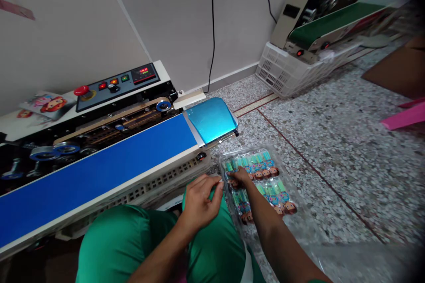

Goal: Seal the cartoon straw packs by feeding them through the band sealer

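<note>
A clear plastic tray (300,225) lies on the floor by my right knee, with rows of small doll-shaped pieces (265,163) in blue and green with brown hair. My right hand (239,176) reaches down into its far row at the left end, fingers closed at one of the doll-shaped pieces; the fingertips are partly hidden. Over my knee, beside the tray's left rim, my left hand (202,199) is curled with thumb and fingers together. Whether something thin and clear is in its pinch I cannot make out.
A band sealer with a blue conveyor belt (109,172) runs along my left, its control panel (116,86) lit. A shiny blue end plate (212,119) juts out near the tray. Farther right, another sealer with a green belt (338,22) stands on a white crate (282,70).
</note>
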`<move>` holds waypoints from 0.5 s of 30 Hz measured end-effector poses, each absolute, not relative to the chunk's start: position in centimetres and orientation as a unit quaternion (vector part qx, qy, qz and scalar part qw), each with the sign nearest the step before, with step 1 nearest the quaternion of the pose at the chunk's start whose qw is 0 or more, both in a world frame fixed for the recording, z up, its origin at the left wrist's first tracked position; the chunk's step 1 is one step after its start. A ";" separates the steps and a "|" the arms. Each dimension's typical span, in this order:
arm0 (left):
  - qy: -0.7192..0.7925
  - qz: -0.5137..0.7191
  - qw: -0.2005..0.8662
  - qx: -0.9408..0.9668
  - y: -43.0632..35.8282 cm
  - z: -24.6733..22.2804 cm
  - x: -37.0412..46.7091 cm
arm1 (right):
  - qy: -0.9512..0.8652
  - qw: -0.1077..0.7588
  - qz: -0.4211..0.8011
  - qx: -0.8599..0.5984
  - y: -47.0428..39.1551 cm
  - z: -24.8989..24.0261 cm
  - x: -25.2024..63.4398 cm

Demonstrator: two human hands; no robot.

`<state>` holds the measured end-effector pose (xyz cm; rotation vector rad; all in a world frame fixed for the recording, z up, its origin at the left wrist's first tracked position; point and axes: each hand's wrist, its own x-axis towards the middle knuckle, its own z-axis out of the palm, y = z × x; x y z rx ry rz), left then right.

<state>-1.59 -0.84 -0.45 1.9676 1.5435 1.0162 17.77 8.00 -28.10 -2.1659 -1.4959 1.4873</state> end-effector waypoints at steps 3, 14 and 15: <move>0.561 0.365 0.219 0.710 -0.8 -0.3 -1.6 | -0.474 0.086 0.507 -0.714 7.9 -28.3 17.6; 0.567 0.355 0.208 0.714 -1.0 -0.2 -1.9 | -0.400 0.244 0.539 -0.700 3.1 -27.5 21.5; 0.566 0.350 0.208 0.716 -1.0 -0.2 -1.9 | -0.392 0.259 0.540 -0.698 2.6 -27.2 21.8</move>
